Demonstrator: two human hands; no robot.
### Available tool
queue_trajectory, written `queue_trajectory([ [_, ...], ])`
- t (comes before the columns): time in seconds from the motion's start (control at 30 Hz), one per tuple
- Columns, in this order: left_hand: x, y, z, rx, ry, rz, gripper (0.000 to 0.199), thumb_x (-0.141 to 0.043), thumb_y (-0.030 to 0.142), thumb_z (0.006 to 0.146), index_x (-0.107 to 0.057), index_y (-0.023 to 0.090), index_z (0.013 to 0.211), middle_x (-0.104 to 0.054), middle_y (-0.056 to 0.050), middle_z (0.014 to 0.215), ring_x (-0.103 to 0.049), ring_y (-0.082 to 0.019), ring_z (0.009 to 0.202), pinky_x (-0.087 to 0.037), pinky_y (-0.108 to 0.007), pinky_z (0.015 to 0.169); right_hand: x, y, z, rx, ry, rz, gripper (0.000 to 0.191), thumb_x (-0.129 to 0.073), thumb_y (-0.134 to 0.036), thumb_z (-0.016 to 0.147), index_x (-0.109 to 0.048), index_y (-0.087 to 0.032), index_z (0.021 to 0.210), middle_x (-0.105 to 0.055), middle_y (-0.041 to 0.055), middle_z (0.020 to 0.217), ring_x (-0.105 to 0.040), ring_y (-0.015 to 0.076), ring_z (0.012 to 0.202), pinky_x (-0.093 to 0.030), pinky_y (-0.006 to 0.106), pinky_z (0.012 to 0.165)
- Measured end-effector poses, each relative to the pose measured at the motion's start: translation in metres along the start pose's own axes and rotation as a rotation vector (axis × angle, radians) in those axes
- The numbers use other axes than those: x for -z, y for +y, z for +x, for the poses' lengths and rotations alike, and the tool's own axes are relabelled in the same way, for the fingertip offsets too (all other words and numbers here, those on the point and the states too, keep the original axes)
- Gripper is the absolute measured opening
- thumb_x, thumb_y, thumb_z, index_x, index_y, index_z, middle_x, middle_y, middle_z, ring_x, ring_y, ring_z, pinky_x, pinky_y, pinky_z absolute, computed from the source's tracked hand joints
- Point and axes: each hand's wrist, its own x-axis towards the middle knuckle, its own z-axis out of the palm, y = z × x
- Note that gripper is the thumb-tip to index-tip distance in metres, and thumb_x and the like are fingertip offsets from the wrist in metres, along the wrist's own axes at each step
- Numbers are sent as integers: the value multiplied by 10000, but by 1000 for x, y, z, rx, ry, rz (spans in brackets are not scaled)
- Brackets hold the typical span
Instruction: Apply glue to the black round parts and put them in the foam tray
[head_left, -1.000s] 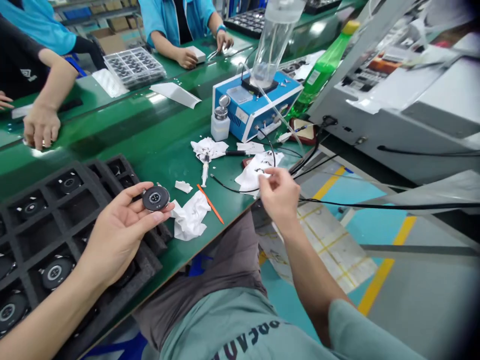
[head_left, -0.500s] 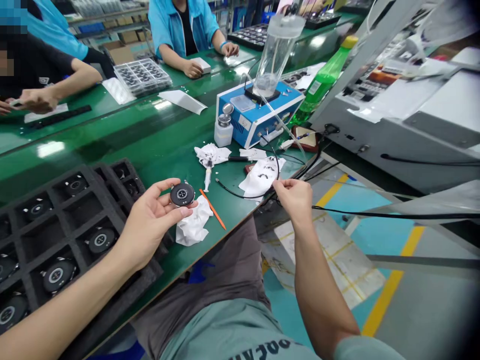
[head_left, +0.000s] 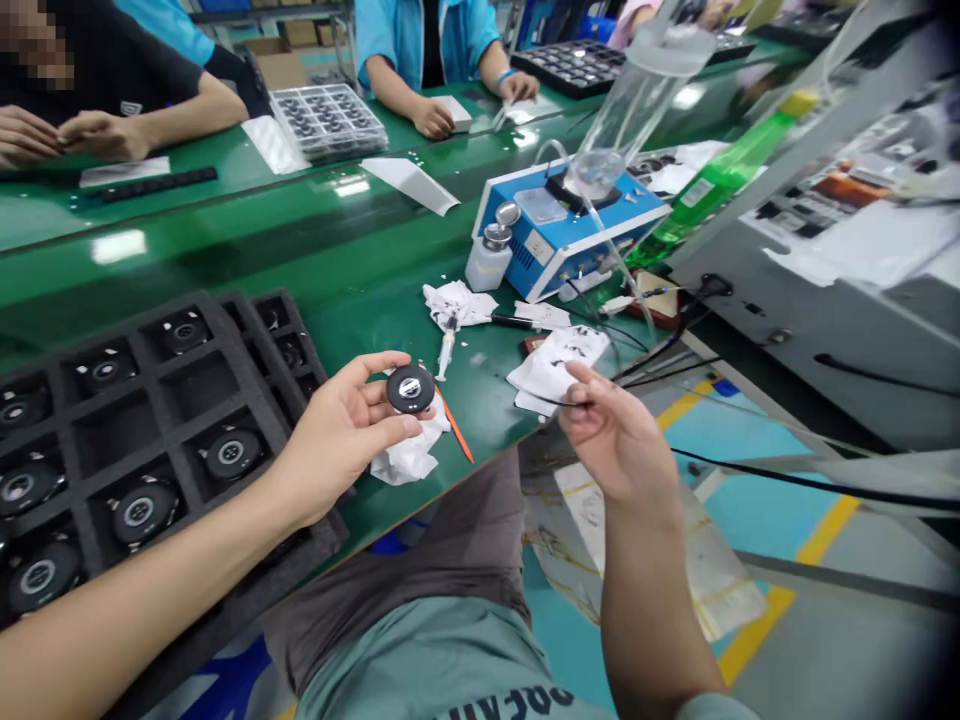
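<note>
A round black watch-like disc (head_left: pixel 410 389) is pinched between the thumb and fingers of my left hand (head_left: pixel 337 435), its sensor face turned up. Between the fingertips of my right hand (head_left: pixel 619 430) is a thin black cable (head_left: pixel 551 401), which runs over a stained white wipe (head_left: pixel 559 365) at the table's edge. Beneath and beside the disc lie a crumpled white cloth (head_left: pixel 409 455) and an orange stick (head_left: pixel 459 430). A syringe (head_left: pixel 447 350) rests a little farther back, against another crumpled wipe (head_left: pixel 459 302).
Black foam trays (head_left: pixel 172 395) with several round devices fill the left side. A blue box (head_left: pixel 574 240), white pump bottle (head_left: pixel 489 258) and green bottle (head_left: pixel 720 180) stand at the back. Across the table are people's hands (head_left: pixel 105 135) and a clear case (head_left: pixel 330 120).
The view has shifted, so the table items appear farther right. My right hand has turned, with its fingers more spread, and the cable has swung. The disc is still in my left hand.
</note>
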Motion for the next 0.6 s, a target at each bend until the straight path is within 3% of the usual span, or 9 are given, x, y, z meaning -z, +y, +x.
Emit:
queue_trajectory([
  [0.1,1,-2,0,-31,18,-16,600,-859,96,713,-565,190,1228,-782,-52,1014,-767,-197,928,-582,-278,812,-19,6,-28,3,-218,42,214,-819,-300,754,-767,-212,943,-627,0,728,-576,91,631,-512,186,543],
  [0.27,2,-4,0,-52,29,-20,621,-852,80,711,-566,175,1254,-785,-54,1008,-759,-178,910,-571,-274,835,-47,13,-45,254,-390,16,66,-791,-199,830,-768,-249,867,-708,14,855,-648,112,683,-555,235,604],
  [0.47,2,-6,0,-38,-18,-30,619,-840,82,730,-563,169,1276,-786,-57,1035,-764,-179,909,-585,-286,853,-78,33,-33,509,-336,-89,114,-722,-194,914,-797,-257,971,-758,38,1017,-716,158,888,-601,284,747],
  [0.6,3,-6,1,-37,-50,-44,606,-841,86,744,-569,176,1278,-793,-49,1053,-764,-158,909,-591,-283,887,-92,42,-28,519,-257,-70,105,-715,-245,933,-778,-263,1015,-781,18,968,-748,154,886,-622,294,820],
])
